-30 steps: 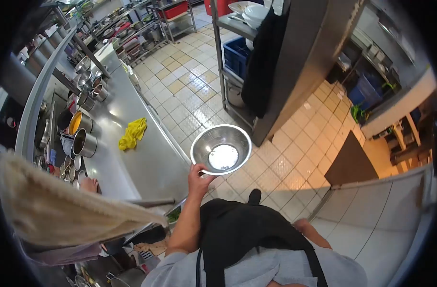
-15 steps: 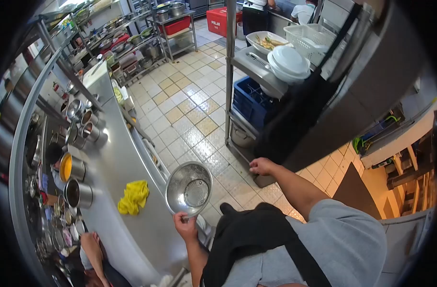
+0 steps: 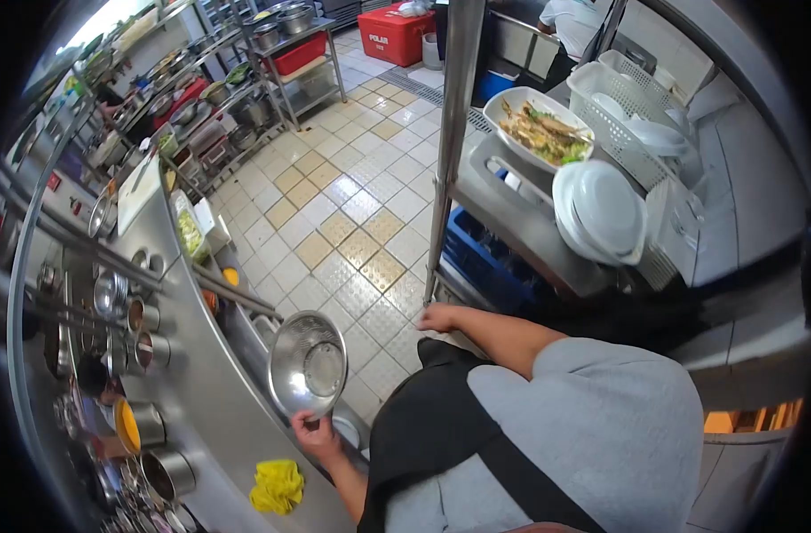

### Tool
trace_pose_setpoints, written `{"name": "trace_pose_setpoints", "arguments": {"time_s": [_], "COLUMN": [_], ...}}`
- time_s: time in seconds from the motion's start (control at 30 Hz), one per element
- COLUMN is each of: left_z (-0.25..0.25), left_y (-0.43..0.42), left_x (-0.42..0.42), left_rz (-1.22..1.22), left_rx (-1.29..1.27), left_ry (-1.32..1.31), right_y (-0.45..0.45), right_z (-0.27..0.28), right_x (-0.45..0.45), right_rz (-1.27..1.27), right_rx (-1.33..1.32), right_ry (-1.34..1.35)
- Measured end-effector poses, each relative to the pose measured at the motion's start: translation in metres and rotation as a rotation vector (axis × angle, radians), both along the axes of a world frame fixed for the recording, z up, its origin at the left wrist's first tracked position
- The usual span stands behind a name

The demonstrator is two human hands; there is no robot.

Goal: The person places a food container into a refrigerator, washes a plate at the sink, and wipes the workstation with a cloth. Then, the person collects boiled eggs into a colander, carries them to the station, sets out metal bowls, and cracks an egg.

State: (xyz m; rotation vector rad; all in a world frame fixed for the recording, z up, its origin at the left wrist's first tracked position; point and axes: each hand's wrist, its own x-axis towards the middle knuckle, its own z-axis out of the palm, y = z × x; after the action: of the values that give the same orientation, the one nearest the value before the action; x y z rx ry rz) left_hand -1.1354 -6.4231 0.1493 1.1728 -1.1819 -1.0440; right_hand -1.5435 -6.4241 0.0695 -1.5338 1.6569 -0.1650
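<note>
My left hand [image 3: 315, 433] grips the rim of a shiny metal colander [image 3: 286, 355], which is tilted so its perforated inside shows. The colander is held over the floor beside the steel counter [image 3: 212, 391]. A crumpled yellow cloth [image 3: 277, 487] lies on that counter, just left of my left forearm. My right hand [image 3: 438, 317] hangs in front of my body with its fingers curled and nothing visible in them. It appears close to the foot of the metal shelf post [image 3: 450, 169], and I cannot tell whether they touch.
On the right rack are a dish of food [image 3: 539, 129], stacked white lidded bowls [image 3: 601, 213] and a white basket [image 3: 614, 115]. A blue crate [image 3: 485, 258] sits below. Pots [image 3: 167, 475] line the left counter. Tiled floor [image 3: 334, 204] runs toward a red cooler [image 3: 390, 35]. Another person [image 3: 570, 27] stands far back.
My view has moved forward along the aisle; the right rack looks nearer and the yellow cloth lower. The colander stays in my left hand. The co-worker's arm at lower left is out of view.
</note>
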Motion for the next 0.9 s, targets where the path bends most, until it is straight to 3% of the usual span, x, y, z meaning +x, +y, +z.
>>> {"name": "trace_pose_setpoints", "arguments": {"time_s": [0.03,0.07,0.13,0.27,0.37,0.4,0.5,0.57,0.63,0.7,0.8,0.87,0.9], "left_z": [0.009,0.020,0.034,0.039,0.017,0.010,0.059,0.063,0.057,0.084,0.076,0.083,0.079], "left_y": [-0.017,-0.034,-0.071,-0.158,-0.241,-0.269,-0.339,-0.396,-0.450,-0.494,-0.552,-0.576,-0.581], "left_x": [-0.008,-0.015,-0.028,-0.042,-0.054,-0.057,-0.098,-0.116,-0.143,-0.181,-0.241,-0.289,-0.310], "left_rz": [-0.013,-0.026,0.019,-0.043,-0.142,-0.201,-0.411,-0.625,-0.896,-1.072,-1.101,-1.181,-1.182], "left_rx": [0.070,0.077,0.045,-0.019,-0.019,-0.036,-0.003,-0.048,0.103,0.267,0.160,0.555,0.560], "left_ry": [0.052,0.045,-0.004,-0.018,-0.017,-0.044,-0.323,-0.464,-0.180,0.083,-0.053,-0.072,-0.076], "right_y": [-0.042,-0.072,-0.135,-0.230,-0.279,-0.295,-0.306,-0.313,-0.318,-0.317,-0.316,-0.319,-0.323], "right_z": [0.018,0.067,0.094,0.143,0.143,0.116,0.134,0.160,0.148,0.141,0.141,0.143,0.145], "right_x": [0.008,0.018,0.034,0.051,0.046,0.041,0.017,0.003,-0.016,-0.032,-0.053,-0.066,-0.072], "right_rz": [-0.044,-0.118,-0.363,-0.337,-0.348,-0.387,-0.597,-0.776,-0.940,-1.100,-1.194,-1.329,-1.365], "right_rx": [0.112,0.138,0.285,0.285,0.201,0.148,0.031,0.009,-0.059,-0.188,-0.264,-0.338,-0.366], "right_ry": [0.005,-0.160,-0.543,-1.061,-1.004,-1.033,-0.877,-0.824,-0.879,-0.887,-0.973,-1.032,-1.036]}}
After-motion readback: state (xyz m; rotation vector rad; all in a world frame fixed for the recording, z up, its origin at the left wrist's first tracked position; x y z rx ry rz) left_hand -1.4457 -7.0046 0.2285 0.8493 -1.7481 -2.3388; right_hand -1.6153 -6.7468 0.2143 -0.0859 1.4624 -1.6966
